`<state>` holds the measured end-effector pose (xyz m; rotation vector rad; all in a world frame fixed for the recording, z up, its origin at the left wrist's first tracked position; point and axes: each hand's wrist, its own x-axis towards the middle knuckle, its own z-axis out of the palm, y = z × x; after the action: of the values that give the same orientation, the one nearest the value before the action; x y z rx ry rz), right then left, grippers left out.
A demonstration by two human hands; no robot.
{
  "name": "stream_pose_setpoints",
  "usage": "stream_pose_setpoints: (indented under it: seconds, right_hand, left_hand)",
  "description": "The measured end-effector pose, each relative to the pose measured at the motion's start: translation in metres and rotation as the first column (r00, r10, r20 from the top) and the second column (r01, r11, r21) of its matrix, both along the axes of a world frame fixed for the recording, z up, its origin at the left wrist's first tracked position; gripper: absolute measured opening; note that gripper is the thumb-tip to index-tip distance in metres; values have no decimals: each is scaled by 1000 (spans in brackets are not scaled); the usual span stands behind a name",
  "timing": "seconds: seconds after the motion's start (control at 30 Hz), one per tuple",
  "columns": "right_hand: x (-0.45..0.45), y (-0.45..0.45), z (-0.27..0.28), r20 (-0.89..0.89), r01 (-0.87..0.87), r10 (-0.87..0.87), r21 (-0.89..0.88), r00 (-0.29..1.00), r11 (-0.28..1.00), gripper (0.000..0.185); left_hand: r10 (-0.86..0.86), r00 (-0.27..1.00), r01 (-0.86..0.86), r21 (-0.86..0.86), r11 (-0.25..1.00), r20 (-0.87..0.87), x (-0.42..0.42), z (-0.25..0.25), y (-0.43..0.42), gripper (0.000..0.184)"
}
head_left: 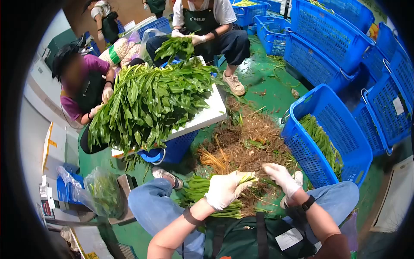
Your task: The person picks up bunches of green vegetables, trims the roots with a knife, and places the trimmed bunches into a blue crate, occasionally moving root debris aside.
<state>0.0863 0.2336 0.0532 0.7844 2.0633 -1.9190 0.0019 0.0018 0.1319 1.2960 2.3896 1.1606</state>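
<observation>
Dark green apron (235, 237), worn between spread knees. Left hand (224, 190), white-gloved: fingers curled tight round a small bunch of green stalks (246, 178), pale ends outward. Hazard: a loose grip could let single stalks slip. Right hand (284, 179), gloved, just beside it: fingers extended; whether the fingertips pinch anything, cannot tell.

Loose greens (194, 187): under and beside the left hand, bordering the trimmings. Hazard: stalks may mix with waste, the two lying so close.

Root trimmings (258, 134): brown, matted heap on green floor (267, 80). Hazard: fibres could cling to damp stalks.

Blue basket (340, 116), right: upright, part filled with greens (321, 142). Hazard: a knock from the near knee might shift it.

White board (202, 113): tilted over a second basket (183, 144), heaped with leafy greens (151, 99) overhanging its edge. Hazard: uneven load could slide off.

Co-worker in purple sleeves (97, 64): both hands at the leaf heap.

Stacked baskets (323, 34), far right: leaning; a bump could topple them.
</observation>
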Motion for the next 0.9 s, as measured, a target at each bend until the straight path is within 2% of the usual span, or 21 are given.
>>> stream_pose_setpoints:
  seconds: [0.03,0.1,0.13,0.17,0.2,0.23,0.3,0.37,0.43,0.47,0.5,0.6,0.63,0.67,0.7,0.73,0.77,0.83,0.87,0.9]
  right_hand:
    - [3,13,-12,162,95,-82,-70,983,993,48]
    - [2,9,14,-37,119,-132,-237,991,964,52]
    - [2,6,31,-29,106,-115,-227,993,968,52]
    - [1,0,48,-166,10,-57,-272,984,962,52]
    - [0,-8,62,-308,-82,-18,-309,951,948,52]
    - [0,-15,70,-310,-78,-25,-315,950,946,52]
    - [-1,-25,84,-410,-114,23,-200,912,973,48]
    - [-3,-34,94,-467,-102,34,-122,883,987,43]
    - [-6,-37,96,-367,-104,55,-115,929,988,37]
    - [-9,-39,95,-322,-102,80,-51,943,993,28]
    - [-11,-37,89,-278,-145,145,20,950,989,23]
    - [-8,-38,85,-185,-124,131,45,974,991,19]
    - [-6,-40,82,-218,-32,35,15,975,999,19]
    - [-5,-42,79,-248,61,-64,-19,967,998,19]
    - [-6,-40,78,-247,65,-68,-20,967,998,19]
    - [-7,-38,78,-231,111,-121,-56,965,992,19]
    - [-8,-36,78,-214,157,-173,-91,961,983,19]
    - [-5,-37,80,-250,117,-143,-117,958,986,25]
    - [-2,-33,81,-290,97,-151,-192,945,977,29]
    - [-1,-31,84,-283,72,-112,-148,953,986,33]
  left_hand:
    - [3,995,-12,90,996,97,-3,2,-1,34]
    - [25,987,-44,123,991,156,-8,-7,-5,37]
    - [34,922,-88,122,989,386,-7,-10,-6,39]
    - [37,805,-124,108,986,593,-6,-12,-7,41]
    - [39,714,-115,62,991,699,-8,-2,-6,46]
    - [40,716,-110,56,992,697,-6,-2,-4,46]
    - [-20,568,-240,189,952,823,-1,-5,2,43]
    - [-4,538,-226,149,963,843,-1,-9,3,44]
    - [-22,650,-143,150,978,760,1,-20,3,43]
    - [5,709,-103,96,990,705,0,-27,2,41]
    - [9,705,-104,91,990,709,2,-27,2,41]
    - [50,671,-21,-48,999,740,1,-14,8,40]
    - [49,671,-18,-49,999,740,1,-17,8,40]
    - [16,640,-39,13,999,768,0,-23,9,40]
    - [-19,609,-64,73,995,793,1,-27,9,40]
    - [-25,568,-181,154,971,823,5,-31,13,41]
    - [-26,567,-180,154,972,823,5,-33,12,41]
    - [-28,395,-132,87,987,918,2,-22,8,37]
    - [-10,414,-121,66,990,910,1,-15,8,37]
    - [-8,417,-129,68,989,909,-2,-11,7,37]
